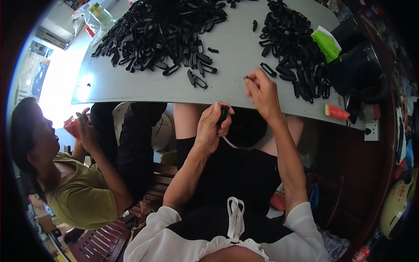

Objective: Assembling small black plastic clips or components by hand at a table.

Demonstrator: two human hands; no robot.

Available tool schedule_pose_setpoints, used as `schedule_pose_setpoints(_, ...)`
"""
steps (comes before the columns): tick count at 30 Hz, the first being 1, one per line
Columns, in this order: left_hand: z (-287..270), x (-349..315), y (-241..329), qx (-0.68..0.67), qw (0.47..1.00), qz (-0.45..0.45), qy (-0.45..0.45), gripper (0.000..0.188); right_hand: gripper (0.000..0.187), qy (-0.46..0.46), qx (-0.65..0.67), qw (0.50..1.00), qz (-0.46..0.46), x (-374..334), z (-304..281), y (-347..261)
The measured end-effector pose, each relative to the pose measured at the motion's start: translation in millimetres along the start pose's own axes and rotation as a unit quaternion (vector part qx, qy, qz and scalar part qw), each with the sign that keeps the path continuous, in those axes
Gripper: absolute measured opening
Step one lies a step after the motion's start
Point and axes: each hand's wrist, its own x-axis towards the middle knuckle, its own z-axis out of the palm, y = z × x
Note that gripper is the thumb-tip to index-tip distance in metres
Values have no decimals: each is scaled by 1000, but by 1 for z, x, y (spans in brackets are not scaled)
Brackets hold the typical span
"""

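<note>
My left hand is wrapped around a small black plastic part just off the table's near edge. Over the tabletop, my right hand is closed in a pinch, with a tiny dark piece at the fingertips, too small to name. A big heap of black plastic parts covers the back left, many of them long loops or frames. A second pile of similar parts lies to the right. One loop-shaped part rests close to my right hand.
The grey table also holds a watermelon piece, black containers and a green packet at the right. At back left is a clear bottle. On my left sits a person holding watermelon.
</note>
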Motion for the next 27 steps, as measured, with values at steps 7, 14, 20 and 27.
schedule_pose_setpoints(7,14,4,-6,107,993,38,13,37,12,-16,-74,988,-138,-61,0,-12)
schedule_pose_setpoints(14,22,5,-12,181,979,73,55,32,12,-23,-218,961,-168,-67,2,-12)
schedule_pose_setpoints(20,19,4,-17,240,965,91,57,30,8,-32,-340,919,-199,-72,7,-11)
schedule_pose_setpoints(27,7,1,-38,202,977,63,37,27,12,-112,-370,904,-182,-93,6,-8)
